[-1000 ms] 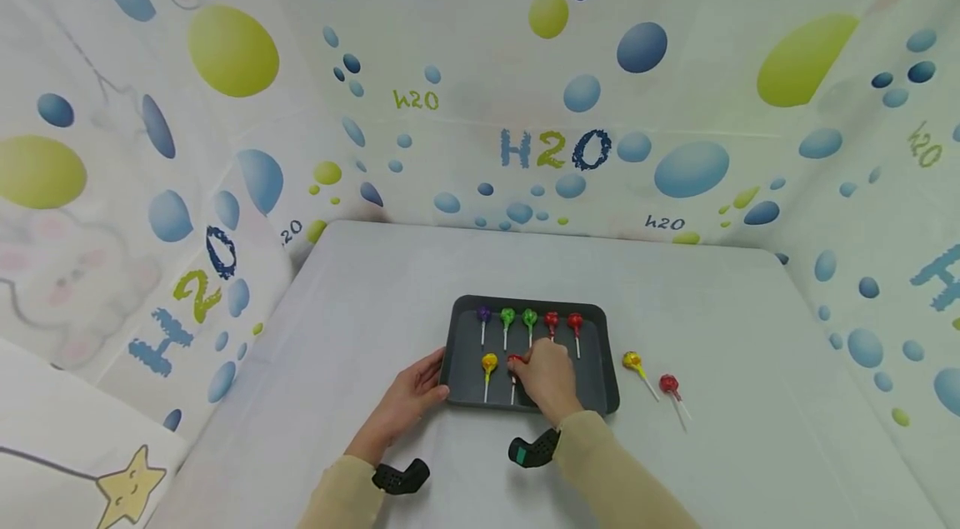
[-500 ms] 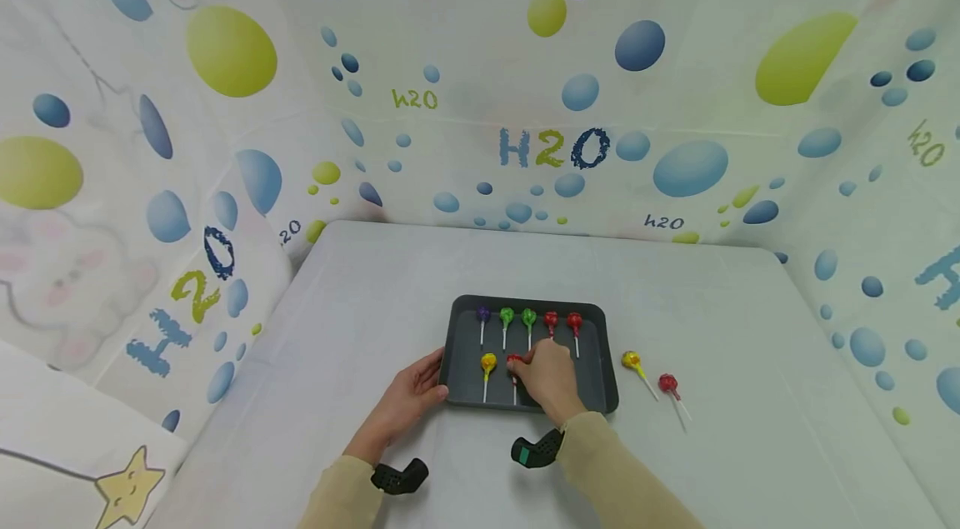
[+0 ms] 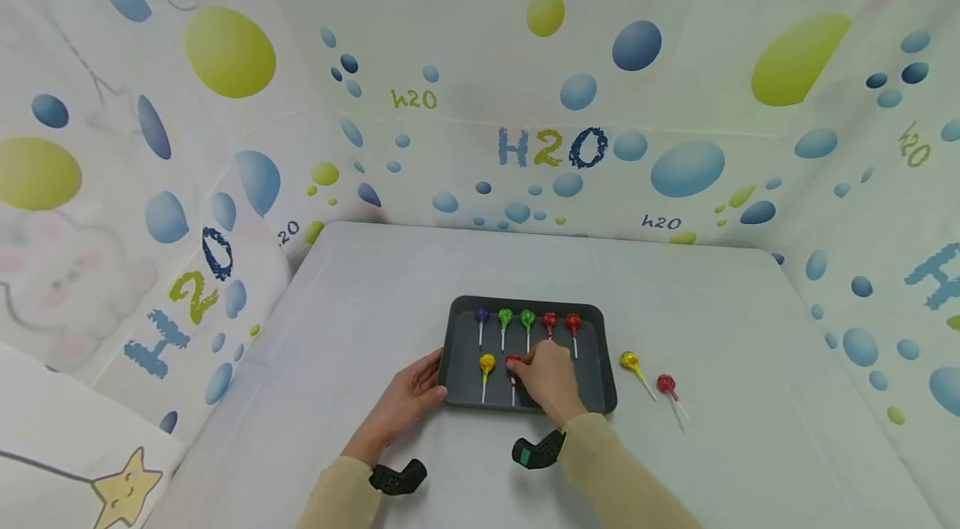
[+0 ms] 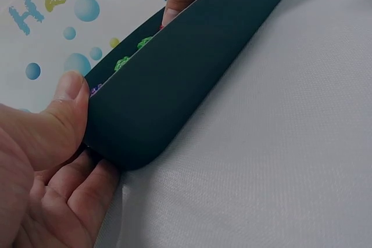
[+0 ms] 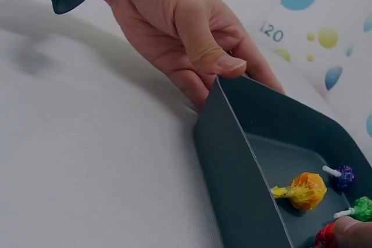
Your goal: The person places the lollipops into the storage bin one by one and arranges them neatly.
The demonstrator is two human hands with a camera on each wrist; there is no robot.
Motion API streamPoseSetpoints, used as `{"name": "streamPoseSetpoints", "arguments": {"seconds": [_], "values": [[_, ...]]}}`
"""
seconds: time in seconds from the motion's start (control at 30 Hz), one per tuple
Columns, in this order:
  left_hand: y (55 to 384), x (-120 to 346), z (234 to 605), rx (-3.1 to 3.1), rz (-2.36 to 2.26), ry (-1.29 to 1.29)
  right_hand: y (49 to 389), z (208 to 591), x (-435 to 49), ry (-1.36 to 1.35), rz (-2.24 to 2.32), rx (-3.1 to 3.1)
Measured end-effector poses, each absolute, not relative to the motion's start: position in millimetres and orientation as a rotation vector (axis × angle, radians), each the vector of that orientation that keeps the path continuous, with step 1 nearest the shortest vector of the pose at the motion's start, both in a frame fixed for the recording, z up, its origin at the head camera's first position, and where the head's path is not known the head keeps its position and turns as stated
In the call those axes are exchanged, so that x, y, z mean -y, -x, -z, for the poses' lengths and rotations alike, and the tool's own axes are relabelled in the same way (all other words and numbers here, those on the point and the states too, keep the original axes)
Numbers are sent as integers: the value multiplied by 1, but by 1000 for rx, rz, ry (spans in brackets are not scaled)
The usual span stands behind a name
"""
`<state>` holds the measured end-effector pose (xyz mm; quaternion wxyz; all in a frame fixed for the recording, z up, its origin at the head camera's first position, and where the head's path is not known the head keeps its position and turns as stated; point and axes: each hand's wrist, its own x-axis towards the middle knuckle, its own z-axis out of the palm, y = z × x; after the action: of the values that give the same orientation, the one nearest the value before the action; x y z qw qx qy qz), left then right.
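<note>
My left hand [image 3: 408, 397] grips the left side of a dark grey tray [image 3: 597, 375]; in the left wrist view its thumb lies over the rim, with fingers against the outer wall. Over the tray, my right hand [image 3: 552, 379] pinches a red-wrapped lollipop [image 3: 512, 361] in the front row; fingers hide part of it. To its left lies a yellow lollipop [image 3: 487, 364]. Along the back row are a purple lollipop [image 3: 482, 315], green lollipops [image 3: 528, 319] and red lollipops [image 3: 573, 322], sticks toward me. The right wrist view shows the yellow lollipop [image 5: 307, 191] close up.
Right of the tray, a yellow lollipop [image 3: 630, 361] and a red lollipop [image 3: 667, 384] lie on the white-covered table [image 3: 375, 287]. Patterned sheets [image 3: 465, 29] stand behind and at both sides.
Almost nothing differs. The stick of the pinched red lollipop shifts very slightly, while both hands stay in place.
</note>
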<state>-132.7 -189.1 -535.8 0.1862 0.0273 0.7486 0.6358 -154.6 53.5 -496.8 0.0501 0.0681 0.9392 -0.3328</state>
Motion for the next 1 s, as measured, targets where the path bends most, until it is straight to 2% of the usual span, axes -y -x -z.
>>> {"name": "streamPoseSetpoints", "arguments": {"seconds": [0.5,1.0], "values": [[133,191,537,-2082,-1799,-81,163,474,-87,-157,1132,-2873],[132,189,533,-2101,-1795,-67,158,439,-189,-311,1180,-2829]]}}
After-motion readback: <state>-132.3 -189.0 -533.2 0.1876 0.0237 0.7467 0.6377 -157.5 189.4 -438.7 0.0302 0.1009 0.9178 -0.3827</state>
